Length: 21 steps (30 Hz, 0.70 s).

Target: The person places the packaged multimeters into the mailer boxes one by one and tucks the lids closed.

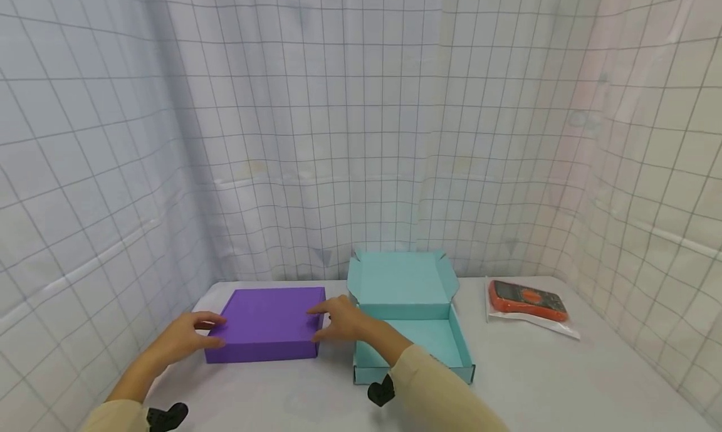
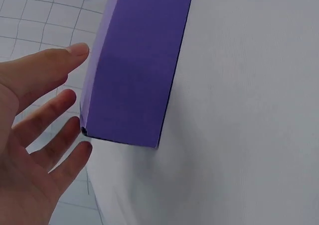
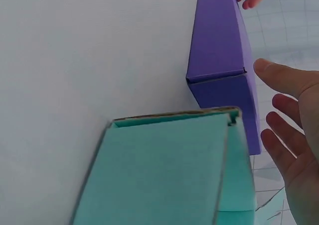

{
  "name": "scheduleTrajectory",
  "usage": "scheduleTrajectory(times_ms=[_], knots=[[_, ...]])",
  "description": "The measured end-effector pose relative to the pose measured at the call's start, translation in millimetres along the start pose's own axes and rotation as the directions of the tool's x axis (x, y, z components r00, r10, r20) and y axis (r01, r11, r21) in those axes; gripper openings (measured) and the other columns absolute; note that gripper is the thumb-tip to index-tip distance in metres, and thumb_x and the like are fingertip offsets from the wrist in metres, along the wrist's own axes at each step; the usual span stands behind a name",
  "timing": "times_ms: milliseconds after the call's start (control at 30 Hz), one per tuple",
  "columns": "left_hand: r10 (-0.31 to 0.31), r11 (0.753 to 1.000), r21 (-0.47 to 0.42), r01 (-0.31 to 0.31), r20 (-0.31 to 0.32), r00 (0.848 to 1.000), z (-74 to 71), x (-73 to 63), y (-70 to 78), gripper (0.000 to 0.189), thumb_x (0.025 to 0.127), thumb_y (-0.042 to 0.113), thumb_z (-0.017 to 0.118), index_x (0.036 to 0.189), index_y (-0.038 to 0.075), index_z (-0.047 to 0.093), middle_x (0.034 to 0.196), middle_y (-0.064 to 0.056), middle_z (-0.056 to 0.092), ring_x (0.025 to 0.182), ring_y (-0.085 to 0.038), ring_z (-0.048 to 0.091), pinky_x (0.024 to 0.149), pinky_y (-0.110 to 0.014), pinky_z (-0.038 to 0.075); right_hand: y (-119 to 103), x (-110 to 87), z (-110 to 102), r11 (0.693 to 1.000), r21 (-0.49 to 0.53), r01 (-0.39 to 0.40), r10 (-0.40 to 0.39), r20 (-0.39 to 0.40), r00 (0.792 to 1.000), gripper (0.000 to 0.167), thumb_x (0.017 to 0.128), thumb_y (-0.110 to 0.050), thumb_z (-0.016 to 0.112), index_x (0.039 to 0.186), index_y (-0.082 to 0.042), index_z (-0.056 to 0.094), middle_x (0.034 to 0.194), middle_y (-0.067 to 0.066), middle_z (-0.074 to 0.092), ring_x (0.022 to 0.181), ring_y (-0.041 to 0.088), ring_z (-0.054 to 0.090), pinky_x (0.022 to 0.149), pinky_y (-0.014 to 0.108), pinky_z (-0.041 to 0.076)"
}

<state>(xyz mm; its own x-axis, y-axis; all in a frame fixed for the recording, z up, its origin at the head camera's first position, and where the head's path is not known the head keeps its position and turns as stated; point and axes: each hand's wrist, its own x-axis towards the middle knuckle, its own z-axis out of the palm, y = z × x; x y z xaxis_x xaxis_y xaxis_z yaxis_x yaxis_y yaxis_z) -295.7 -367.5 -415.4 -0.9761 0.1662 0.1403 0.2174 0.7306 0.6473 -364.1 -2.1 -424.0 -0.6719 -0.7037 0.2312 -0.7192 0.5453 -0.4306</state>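
Observation:
A closed purple cardboard box (image 1: 269, 319) lies flat on the table's left half. My left hand (image 1: 184, 339) is at the box's left side, thumb and fingers spread; in the left wrist view its fingertips are at the purple box's (image 2: 137, 70) edge. At the right side of the box is my right hand (image 1: 341, 319), also with fingers spread and relaxed. In the right wrist view the thumb (image 3: 279, 75) is beside the purple box's (image 3: 217, 36) corner; whether it touches I cannot tell. Neither hand grips anything.
A teal cardboard box (image 1: 431, 335) stands with its lid raised, right of the purple one and partly under my right forearm. Farther right, an orange-and-black multimeter (image 1: 529, 299) lies in a clear plastic bag. Grid-patterned curtains (image 1: 361, 137) enclose the white table (image 1: 524, 382).

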Motion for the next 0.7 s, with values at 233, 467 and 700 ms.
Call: scheduleTrajectory(times_ms=[233, 467, 700], knots=[[-0.013, 0.998, -0.060, 0.012, -0.031, 0.999, 7.9, 4.3, 23.0, 0.059, 0.088, 0.024, 0.084, 0.135, -0.004, 0.062, 0.135, -0.029, 0.060, 0.126, -0.049, 0.053, 0.091, -0.054, 0.055, 4.4, -6.2, -22.0, 0.999, 0.051, 0.016, -0.015, -0.028, 1.000, 0.053, 0.087, -0.025, 0.087, 0.134, -0.009, 0.071, 0.132, 0.000, 0.069, 0.120, 0.015, 0.063, 0.089, 0.020, 0.053], [0.032, 0.993, -0.115, -0.037, -0.043, 0.999, 18.1, 14.1, 41.7, 0.055, 0.090, 0.023, 0.082, 0.135, -0.004, 0.063, 0.136, -0.025, 0.062, 0.125, -0.044, 0.057, 0.091, -0.048, 0.057, 14.9, -20.1, -47.9, 0.998, 0.063, -0.027, 0.030, -0.040, 0.999, 0.051, 0.089, -0.022, 0.085, 0.135, -0.009, 0.070, 0.131, 0.004, 0.069, 0.122, 0.020, 0.063, 0.094, 0.029, 0.054], [0.097, 0.983, -0.147, -0.106, -0.064, 0.993, 23.1, 25.3, 54.9, 0.050, 0.090, 0.023, 0.082, 0.132, 0.000, 0.067, 0.134, -0.022, 0.064, 0.124, -0.041, 0.059, 0.091, -0.046, 0.056, 30.0, -31.2, -63.5, 0.998, 0.054, -0.030, 0.034, -0.064, 0.997, 0.051, 0.090, -0.021, 0.084, 0.136, -0.006, 0.068, 0.134, 0.008, 0.067, 0.123, 0.023, 0.062, 0.098, 0.036, 0.054]])
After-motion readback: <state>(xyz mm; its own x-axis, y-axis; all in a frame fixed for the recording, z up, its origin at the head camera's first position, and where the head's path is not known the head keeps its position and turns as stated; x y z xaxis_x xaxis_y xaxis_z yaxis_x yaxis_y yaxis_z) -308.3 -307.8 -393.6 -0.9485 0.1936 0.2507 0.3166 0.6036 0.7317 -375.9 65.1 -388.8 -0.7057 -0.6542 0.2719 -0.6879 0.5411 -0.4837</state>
